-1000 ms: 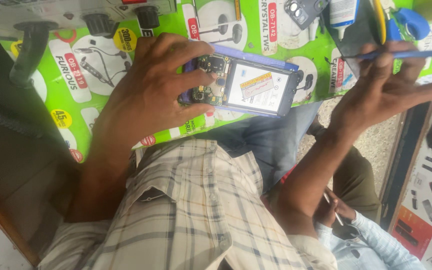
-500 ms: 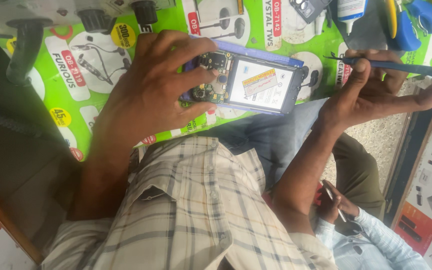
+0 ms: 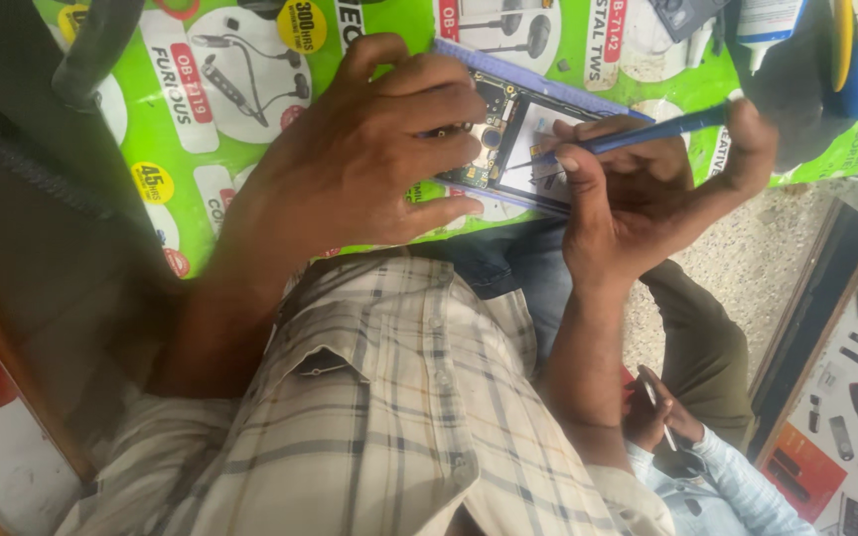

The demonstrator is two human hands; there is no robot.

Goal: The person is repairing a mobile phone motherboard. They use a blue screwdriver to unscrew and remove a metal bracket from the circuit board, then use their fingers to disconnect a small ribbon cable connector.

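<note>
An opened phone [image 3: 518, 139], its circuit board exposed, lies on the green printed table [image 3: 240, 149], long axis running left to right. The left hand [image 3: 369, 159] clamps the phone's left end; the right hand [image 3: 638, 189], closer to its right end, pinches a blue tool [image 3: 638, 134], tip touching the phone's middle. Below the phone, another person's hand [image 3: 657, 417] holds a pen.

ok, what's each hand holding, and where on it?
Left hand grips the opened phone across its left end. Right hand pinches the blue tool mid-shaft, its tip on the phone's inside.
</note>
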